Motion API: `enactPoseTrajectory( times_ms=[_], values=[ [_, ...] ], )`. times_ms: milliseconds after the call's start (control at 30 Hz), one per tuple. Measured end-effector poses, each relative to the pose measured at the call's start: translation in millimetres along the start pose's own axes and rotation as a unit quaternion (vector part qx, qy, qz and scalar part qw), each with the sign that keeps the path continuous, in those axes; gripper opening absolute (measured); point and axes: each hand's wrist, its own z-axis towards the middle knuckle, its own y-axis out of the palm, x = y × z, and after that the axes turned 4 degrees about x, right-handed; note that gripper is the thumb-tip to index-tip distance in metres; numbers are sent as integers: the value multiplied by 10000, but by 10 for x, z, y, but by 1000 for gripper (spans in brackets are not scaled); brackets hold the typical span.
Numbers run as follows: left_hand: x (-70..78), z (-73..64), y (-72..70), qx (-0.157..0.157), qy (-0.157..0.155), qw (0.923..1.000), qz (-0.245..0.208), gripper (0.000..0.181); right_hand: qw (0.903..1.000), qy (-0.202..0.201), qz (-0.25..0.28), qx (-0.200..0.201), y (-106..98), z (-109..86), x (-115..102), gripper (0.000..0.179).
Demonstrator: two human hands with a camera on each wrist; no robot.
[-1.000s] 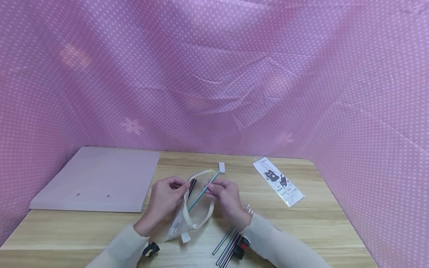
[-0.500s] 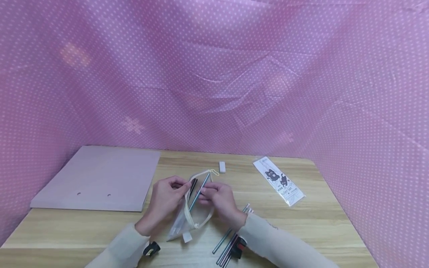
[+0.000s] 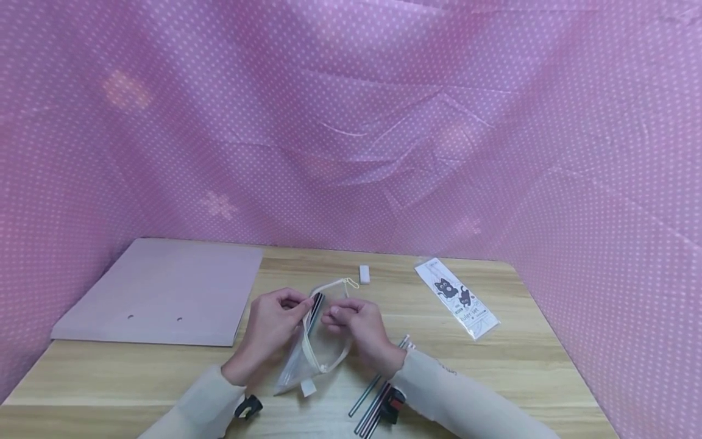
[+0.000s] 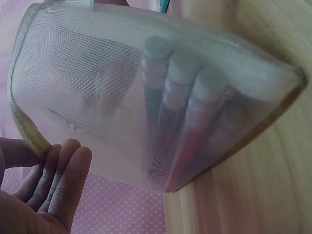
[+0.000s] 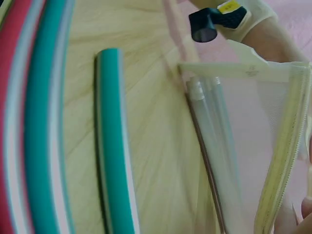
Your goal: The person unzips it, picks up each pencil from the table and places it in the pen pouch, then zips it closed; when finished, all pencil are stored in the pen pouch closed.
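Note:
A translucent mesh zip pouch point(image 3: 336, 347) stands tilted with its mouth spread. My left hand point(image 3: 270, 323) pinches the zip edge of the mouth between thumb and fingers, as the left wrist view also shows. Several pencils point(image 4: 187, 92) with pale ends show through the mesh. Dark and teal pencil ends point(image 3: 315, 308) lean against the pouch's left side, near my left fingertips. My right hand point(image 3: 359, 326) is at the right side of the mouth, fingers loosely bent, with no pencil visible in it. Only a sliver of it enters the right wrist view.
Several metallic-coloured pencils point(image 3: 375, 405) lie under my right forearm; a teal one point(image 5: 113, 126) lies apart from the others. A white eraser point(image 3: 364, 274) sits behind the pouch. A packaged ruler set point(image 3: 457, 299) lies right, a pale flat board point(image 3: 159, 292) left.
The teal pencil in my right hand has gone down into the pouch, and the fingers have let it go. My left hand has stayed on the zip edge.

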Motion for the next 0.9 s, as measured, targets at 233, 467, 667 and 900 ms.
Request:
enactPoseTrajectory(
  times_ms=[233,467,667,900],
  values=[
    [-1,5,3,7,17,10000,28,9,9991,-2,420,57,-44,-13,-44,37],
    [1,0,6,73,12,10000,26,9,9947,67,986,285,-132,-23,-105,36],
    [3,-2,9,81,-28,10000,38,10,9880,-109,1414,604,-283,9,-185,21],
    [-1,0,6,56,-90,9999,-25,11,9845,-503,1108,1260,-523,56,-291,17]
  ],
)
